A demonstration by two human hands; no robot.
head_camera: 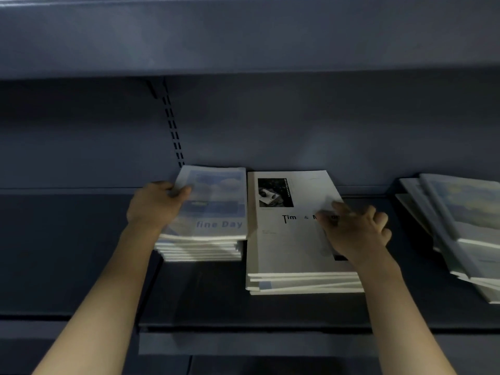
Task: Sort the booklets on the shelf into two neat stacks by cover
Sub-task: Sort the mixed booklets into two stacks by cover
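Note:
Two stacks of booklets lie side by side on the dark shelf (211,296). The left stack (205,249) has blue sky covers reading "fine Day". My left hand (158,205) grips the left edge of its top booklet (216,204), thumb on the cover, lifting that edge slightly. The right stack (303,282) has a white cover (286,239) with a black-and-white photo; one blue-covered booklet shows low in it. My right hand (357,231) rests on the right side of the white cover with curled fingers. It hides part of the title.
A slumped pile of other booklets (465,234) lies at the far right of the shelf. The shelf above (243,36) overhangs the work area. A slotted upright (173,125) runs down the back panel behind the left stack.

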